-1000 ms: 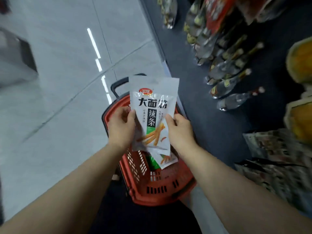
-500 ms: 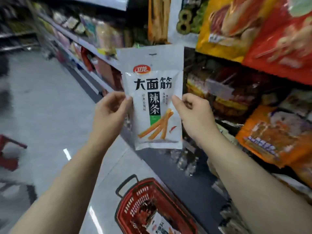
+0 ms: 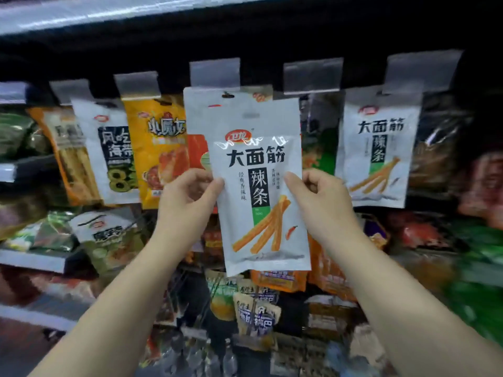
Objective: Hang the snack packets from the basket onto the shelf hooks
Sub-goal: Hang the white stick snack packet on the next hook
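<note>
I hold a white snack packet (image 3: 261, 191) upright in the middle of the frame, in front of the shelf (image 3: 81, 12) of hanging snacks. My left hand (image 3: 187, 202) pinches its left edge about halfway down, thumb on the front and the other fingers curled behind. My right hand (image 3: 321, 202) pinches the right edge at the same height in the same way. The packet shows black lettering, a green and black strip and orange sticks printed on its lower half, and the small hanging hole (image 3: 228, 94) near its top edge sits just below one of the clear price tags (image 3: 215, 72) that run in a row across the upper part of the frame. I cannot tell whether the hole is on a hook, since the packet covers what lies behind it. To the right of the frame a matching white packet (image 3: 377, 151) hangs under another tag. To the left hang an orange packet (image 3: 158, 148) and a white one with dark lettering (image 3: 111, 148), side by side. More bags fill the lower shelves, blurred, at the bottom of the frame.
</note>
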Demonstrator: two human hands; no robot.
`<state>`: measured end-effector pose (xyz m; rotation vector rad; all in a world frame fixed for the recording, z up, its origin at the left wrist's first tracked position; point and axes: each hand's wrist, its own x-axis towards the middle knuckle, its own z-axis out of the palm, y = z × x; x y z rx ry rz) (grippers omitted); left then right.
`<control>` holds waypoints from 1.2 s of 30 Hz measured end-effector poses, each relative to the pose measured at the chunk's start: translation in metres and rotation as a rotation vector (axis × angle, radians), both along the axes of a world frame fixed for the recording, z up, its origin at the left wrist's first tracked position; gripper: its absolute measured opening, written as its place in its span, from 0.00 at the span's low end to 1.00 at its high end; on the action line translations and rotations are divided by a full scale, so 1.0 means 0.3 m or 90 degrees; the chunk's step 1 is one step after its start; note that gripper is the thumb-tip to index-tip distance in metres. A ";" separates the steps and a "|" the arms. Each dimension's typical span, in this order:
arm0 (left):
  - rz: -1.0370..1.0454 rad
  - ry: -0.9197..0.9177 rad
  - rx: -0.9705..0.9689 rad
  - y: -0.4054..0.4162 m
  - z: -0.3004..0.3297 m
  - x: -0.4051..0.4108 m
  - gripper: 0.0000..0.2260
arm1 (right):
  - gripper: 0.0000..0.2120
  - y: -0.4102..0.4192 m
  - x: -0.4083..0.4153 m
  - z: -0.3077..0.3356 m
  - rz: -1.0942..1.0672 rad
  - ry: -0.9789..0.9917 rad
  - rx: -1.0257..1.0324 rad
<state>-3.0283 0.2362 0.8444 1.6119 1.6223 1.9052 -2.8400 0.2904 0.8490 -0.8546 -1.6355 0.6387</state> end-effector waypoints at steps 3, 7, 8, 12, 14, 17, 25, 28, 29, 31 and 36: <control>-0.060 -0.011 0.001 0.113 0.012 0.164 0.05 | 0.20 0.038 0.167 0.008 -0.071 0.009 -0.020; -0.115 -0.008 -0.007 0.244 0.027 0.357 0.04 | 0.23 0.097 0.356 0.021 -0.147 0.040 -0.022; -0.126 -0.004 -0.007 0.271 0.032 0.400 0.03 | 0.22 0.110 0.397 0.028 -0.161 0.050 -0.021; -0.146 0.012 -0.011 0.343 0.053 0.533 0.03 | 0.20 0.160 0.529 0.045 -0.187 0.051 -0.023; -0.148 0.011 -0.014 0.366 0.056 0.575 0.04 | 0.20 0.188 0.574 0.040 -0.187 0.046 -0.023; -0.148 0.016 -0.023 0.391 0.047 0.612 0.04 | 0.21 0.222 0.613 0.021 -0.182 0.038 -0.031; -0.107 0.020 -0.023 0.404 0.016 0.620 0.04 | 0.21 0.259 0.621 -0.012 -0.173 0.005 0.010; -0.090 0.020 -0.003 0.400 0.044 0.613 0.03 | 0.21 0.262 0.606 0.012 -0.171 0.020 0.039; -0.085 0.016 -0.001 0.401 0.054 0.608 0.03 | 0.21 0.265 0.602 0.022 -0.166 0.025 0.044; -0.080 0.015 0.002 0.404 0.078 0.597 0.03 | 0.20 0.276 0.593 0.043 -0.156 0.031 0.047; -0.078 -0.008 -0.007 0.415 0.118 0.578 0.04 | 0.22 0.313 0.569 0.079 -0.141 0.037 0.019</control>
